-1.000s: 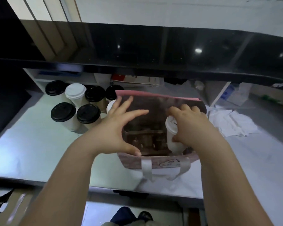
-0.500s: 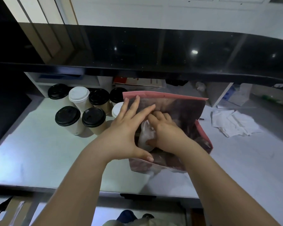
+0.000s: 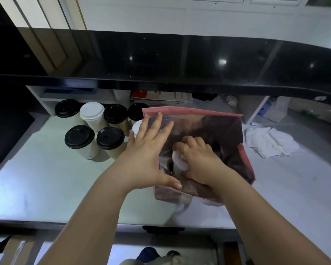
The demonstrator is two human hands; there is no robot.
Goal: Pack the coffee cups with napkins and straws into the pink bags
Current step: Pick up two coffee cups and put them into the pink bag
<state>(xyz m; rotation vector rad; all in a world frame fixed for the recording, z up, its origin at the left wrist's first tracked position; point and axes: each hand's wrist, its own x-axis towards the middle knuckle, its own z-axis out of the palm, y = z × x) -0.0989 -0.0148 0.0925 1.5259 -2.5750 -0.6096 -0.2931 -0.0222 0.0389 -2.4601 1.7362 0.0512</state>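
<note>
A pink bag [image 3: 245,159] stands open on the white counter, its dark inside facing me. My right hand [image 3: 197,159] is inside the bag and grips a white-lidded coffee cup [image 3: 178,162], which leans to the left. My left hand [image 3: 147,153] has its fingers spread flat against the bag's left wall, with the thumb at the near rim. Several more cups stand left of the bag: black-lidded ones [image 3: 79,136] [image 3: 110,137] in front, a white-lidded one [image 3: 92,112] behind. White napkins [image 3: 269,142] lie to the right of the bag.
A black raised counter ledge [image 3: 180,81] overhangs the back of the work surface, with white shelf compartments [image 3: 75,94] under it. A further white lid [image 3: 137,128] shows just behind my left hand. The counter's front edge [image 3: 65,221] runs below my forearms.
My right hand has carried the white-lidded cup from the bag's near right side down into the bag and leftward. The bag's mouth has swung round. My left hand stays on the bag's left wall.
</note>
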